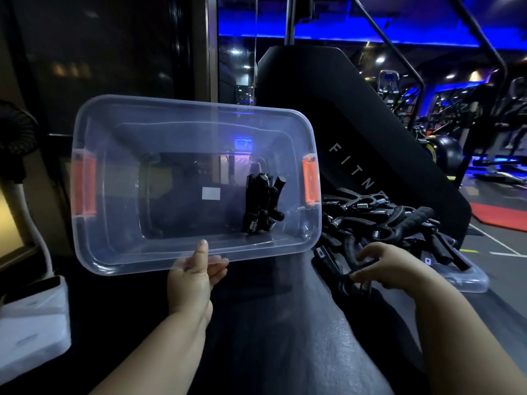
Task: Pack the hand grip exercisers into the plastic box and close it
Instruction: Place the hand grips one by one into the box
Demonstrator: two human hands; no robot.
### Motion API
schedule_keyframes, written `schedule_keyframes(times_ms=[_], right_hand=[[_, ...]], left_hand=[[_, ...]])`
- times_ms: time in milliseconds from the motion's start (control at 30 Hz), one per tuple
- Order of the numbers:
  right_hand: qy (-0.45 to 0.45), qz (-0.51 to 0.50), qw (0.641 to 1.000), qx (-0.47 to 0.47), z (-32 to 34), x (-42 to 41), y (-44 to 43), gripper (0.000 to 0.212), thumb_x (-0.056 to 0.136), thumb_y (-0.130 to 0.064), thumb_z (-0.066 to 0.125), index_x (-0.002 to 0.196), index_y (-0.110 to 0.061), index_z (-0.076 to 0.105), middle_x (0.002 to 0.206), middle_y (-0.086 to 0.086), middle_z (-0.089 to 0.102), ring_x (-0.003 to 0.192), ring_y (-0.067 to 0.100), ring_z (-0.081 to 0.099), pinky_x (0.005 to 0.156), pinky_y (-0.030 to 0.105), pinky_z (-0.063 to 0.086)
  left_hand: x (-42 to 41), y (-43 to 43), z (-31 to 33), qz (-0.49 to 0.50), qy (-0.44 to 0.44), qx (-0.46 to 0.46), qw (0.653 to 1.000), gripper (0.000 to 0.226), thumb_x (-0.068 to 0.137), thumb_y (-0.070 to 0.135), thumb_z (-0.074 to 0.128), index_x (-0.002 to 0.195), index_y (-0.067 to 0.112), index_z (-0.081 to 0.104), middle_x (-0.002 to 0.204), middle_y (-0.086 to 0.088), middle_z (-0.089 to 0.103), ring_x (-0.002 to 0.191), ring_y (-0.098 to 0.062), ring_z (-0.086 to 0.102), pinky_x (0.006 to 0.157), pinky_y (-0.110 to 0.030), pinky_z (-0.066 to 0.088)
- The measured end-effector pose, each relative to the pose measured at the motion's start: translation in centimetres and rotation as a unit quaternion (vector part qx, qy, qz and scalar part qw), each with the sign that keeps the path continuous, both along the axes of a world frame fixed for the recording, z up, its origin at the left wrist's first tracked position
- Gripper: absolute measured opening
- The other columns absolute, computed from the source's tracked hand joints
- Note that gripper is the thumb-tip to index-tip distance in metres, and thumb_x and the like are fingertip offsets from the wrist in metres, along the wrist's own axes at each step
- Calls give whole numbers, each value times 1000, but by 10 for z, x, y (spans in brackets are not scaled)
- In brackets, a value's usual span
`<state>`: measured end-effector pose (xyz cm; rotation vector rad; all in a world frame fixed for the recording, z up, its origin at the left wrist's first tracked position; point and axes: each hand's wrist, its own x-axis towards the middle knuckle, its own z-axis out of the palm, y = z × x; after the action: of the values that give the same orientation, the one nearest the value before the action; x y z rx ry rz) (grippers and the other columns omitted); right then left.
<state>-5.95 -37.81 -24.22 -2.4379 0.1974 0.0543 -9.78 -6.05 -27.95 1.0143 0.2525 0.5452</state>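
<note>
Dim gym around me: my left hand (194,277) pinches the tilted plastic box (119,195) by its near rim; my right hand (390,266), nearer, grips one hand grip exerciser (346,282) just right of it.

The left hand (194,277) grips the near rim of the clear plastic box (114,166), which is tipped open toward the camera. A few hand grip exercisers (261,203) lie inside near its right orange latch (310,181). The right hand (390,266) pinches one exerciser (346,283) in the pile (385,220) on the clear lid (467,277).

Far beyond the grip, blue strip lights (370,38) glowed across a dim ceiling. Right of it lay grey floor (502,240), a red mat (497,219) and exercise machines (482,115); left, a black fan (14,143).
</note>
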Motion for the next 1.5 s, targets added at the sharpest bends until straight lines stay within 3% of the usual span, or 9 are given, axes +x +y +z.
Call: schedule_keyframes(times_ms=[233, 367, 633, 767, 867, 1167, 1267, 1333, 1500], right_hand=[[74, 2, 993, 91, -2, -2, -7, 47, 63, -20, 85, 89, 12, 63, 53, 7, 37, 44, 16, 29, 45, 24, 22], [61, -6, 982, 181, -3, -1, -4, 37, 61, -20, 88, 82, -5, 63, 53, 5, 38, 45, 15, 30, 46, 24, 24], [-92, -49, 985, 139, 2, -3, -3, 33, 71, -31, 82, 69, -10, 57, 55, 4, 46, 45, 12, 38, 44, 21, 30], [-153, -68, 986, -2, 5, -2, -3, 24, 77, -38, 73, 98, -26, 70, 92, 0, 68, 87, 19, 61, 76, 34, 49], [-173, -106, 974, -104, 11, -7, 5, 39, 86, -40, 64, 125, -35, 58, 129, -4, 51, 126, 26, 37, 99, 44, 34], [-252, -52, 961, -101, 14, -13, 10, 34, 84, -14, 56, 118, -18, 61, 134, 4, 37, 129, 26, 20, 107, 30, 18], [-271, -41, 954, -123, 15, -15, 15, 24, 80, -30, 69, 96, -17, 59, 127, 3, 37, 125, 29, 27, 102, 30, 24], [-279, -27, 953, -110, 14, -16, 20, 40, 74, -51, 72, 85, -18, 52, 126, 0, 34, 125, 28, 30, 103, 33, 30], [-297, -14, 954, -44, 12, -15, 32, 41, 80, -60, 59, 89, -20, 54, 144, 4, 23, 132, 24, 33, 106, 32, 31]], left_hand=[[1, 1, 0, -4, 1, -5, 1000, 20, 93, 27, 57, 81, 11, 52, 51, 0, 65, 52, -11, 67, 49, -22, 55], [0, 0, -1, -3, -2, -1, 1000, 20, 93, 27, 57, 81, 12, 52, 51, 1, 65, 52, -10, 67, 50, -22, 56], [0, 1, -1, -3, -5, 1, 1000, 21, 93, 27, 57, 80, 12, 51, 51, 1, 65, 52, -10, 67, 50, -21, 55], [-2, -2, 1, -1, -9, -3, 1000, 21, 94, 27, 57, 78, 13, 51, 50, 1, 64, 50, -9, 66, 51, -21, 56], [-4, -4, 4, 2, -11, -8, 1000, 21, 94, 26, 57, 77, 13, 51, 49, 1, 64, 48, -9, 65, 50, -20, 56], [-1, -2, 1, 3, -6, -9, 1000, 20, 93, 28, 58, 80, 14, 51, 50, 1, 64, 50, -10, 66, 50, -21, 55], [0, -2, 0, 3, -7, -9, 1000, 20, 93, 28, 58, 80, 14, 51, 51, 1, 65, 51, -10, 66, 50, -22, 56], [0, -2, 0, 3, -7, -9, 1000, 20, 93, 27, 58, 79, 14, 50, 50, 1, 64, 50, -10, 66, 51, -22, 56], [2, -1, -1, 0, -4, -8, 1000, 20, 93, 28, 58, 80, 14, 51, 51, 1, 65, 51, -10, 66, 51, -22, 56]])
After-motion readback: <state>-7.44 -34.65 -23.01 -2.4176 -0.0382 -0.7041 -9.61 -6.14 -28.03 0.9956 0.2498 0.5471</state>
